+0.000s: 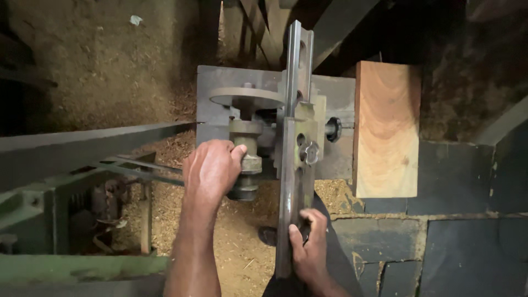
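My right hand (309, 247) is nearest, its fingers (318, 219) curled around the lower end of a long flat metal blade (290, 181) that runs upright through the grey machine head (264, 104); my palm hides the blade's edge there. Just beyond, my left hand (212, 168) has its fingers clamped on a round brass-coloured spindle (247, 159), whose bottom is in shadow. A small knob (311, 151) sits on the blade clamp. Sawdust covers the floor (242, 247) below. Farther right lies a wooden block (386, 129), cut off by darkness above.
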